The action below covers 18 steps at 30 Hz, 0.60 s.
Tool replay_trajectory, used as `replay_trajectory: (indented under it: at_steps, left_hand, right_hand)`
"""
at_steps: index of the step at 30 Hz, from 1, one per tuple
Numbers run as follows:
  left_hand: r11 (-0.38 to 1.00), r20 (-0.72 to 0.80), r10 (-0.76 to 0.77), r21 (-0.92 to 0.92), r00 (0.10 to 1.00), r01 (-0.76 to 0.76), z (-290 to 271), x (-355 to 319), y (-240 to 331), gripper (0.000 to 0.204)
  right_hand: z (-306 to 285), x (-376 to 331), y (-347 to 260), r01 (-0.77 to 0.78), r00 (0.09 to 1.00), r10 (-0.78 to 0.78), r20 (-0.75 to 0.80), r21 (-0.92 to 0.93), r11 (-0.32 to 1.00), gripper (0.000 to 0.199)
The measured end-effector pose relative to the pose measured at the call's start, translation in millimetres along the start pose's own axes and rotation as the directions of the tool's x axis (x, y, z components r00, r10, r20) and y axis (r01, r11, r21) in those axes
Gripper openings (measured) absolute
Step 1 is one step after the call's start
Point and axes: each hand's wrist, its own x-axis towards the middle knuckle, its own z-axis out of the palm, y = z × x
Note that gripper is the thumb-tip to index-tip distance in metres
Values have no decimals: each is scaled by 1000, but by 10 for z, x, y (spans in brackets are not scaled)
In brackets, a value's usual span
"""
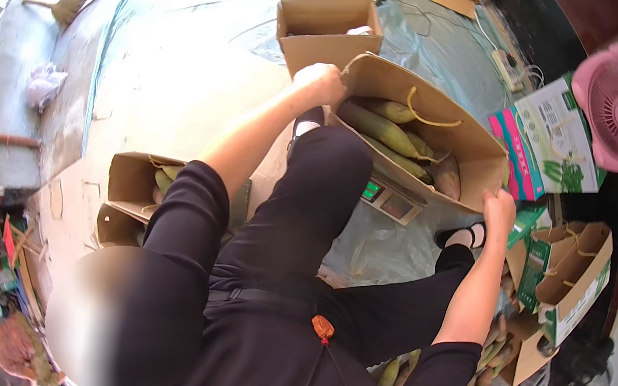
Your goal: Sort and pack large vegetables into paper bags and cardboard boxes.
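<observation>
A brown cardboard carton (423, 86) with a yellow rope handle stands with its top open in front of me. Inside lie several long green radishes (387, 131), along with a brownish one. My left hand (320, 83) is closed on the carton's left end. At the opposite end, my right hand (499, 210) grips the near right corner. A scale (390, 203) with a lit green display shows beneath the carton's near side; whether the carton rests on its platform is hidden.
Beyond stands another open carton (327, 30). More cartons holding vegetables (134, 185) sit at left. A pink fan (617, 108), printed boxes (560, 136) and green-sided cartons (567, 274) line the right. Loose radishes (487, 367) lie by my right arm. A power strip (506, 69) lies behind.
</observation>
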Motion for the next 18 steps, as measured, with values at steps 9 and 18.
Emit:
replay_trajectory:
  at_steps: [9, 18]
  left_hand:
    - [993, 0, 2, -118, 1000, -2, -64, 123, -434, 30]
    - [903, -98, -10, -428, 995, -33, -207, 34, -1770, 36]
  right_hand:
    - [-151, 115, -386, 94, 991, -93, -93, 5, 996, 35]
    - [-361, 1, -1886, 291, 955, -294, -45, -75, 954, 30]
